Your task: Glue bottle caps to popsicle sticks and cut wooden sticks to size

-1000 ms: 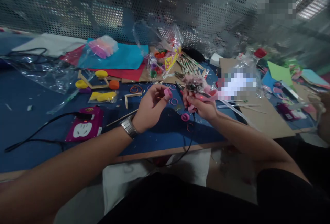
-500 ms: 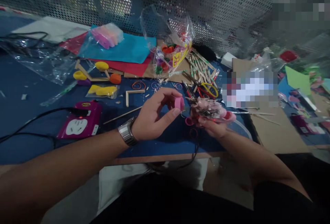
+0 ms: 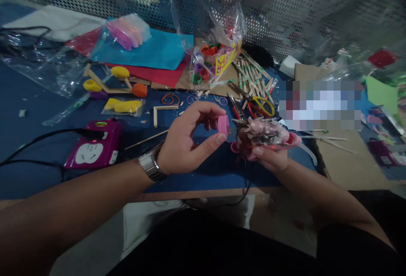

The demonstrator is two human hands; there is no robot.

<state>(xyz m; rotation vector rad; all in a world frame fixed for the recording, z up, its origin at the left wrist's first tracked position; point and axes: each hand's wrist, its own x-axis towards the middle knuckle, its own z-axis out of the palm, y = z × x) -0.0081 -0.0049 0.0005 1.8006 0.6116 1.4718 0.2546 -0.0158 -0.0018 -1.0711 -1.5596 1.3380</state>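
Pink glue gun (image 3: 266, 135) had come closer to pink bottle cap (image 3: 223, 125) vs 1s ago | R hand (image 3: 272, 158) was wrapped arnd gun | L hand (image 3: 187, 144) pinched cap w/ thumb + fingers, just L of gun tip, above blue tabletop (image 3: 196, 181) | behind lay yellow-handled scissors (image 3: 250, 97), then plastic bag of caps (image 3: 221, 64), then mesh panel (image 3: 269, 26)

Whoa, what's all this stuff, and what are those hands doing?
A person is working with both hands over a messy blue table. The left hand pinches a pink cap between thumb and fingers. The right hand grips a messy pink tool, which looks like a glue gun. The cap and the tool's tip are close together. To the left on the table stands a stick frame with yellow, orange and purple caps, and nearer the person is a purple power box.
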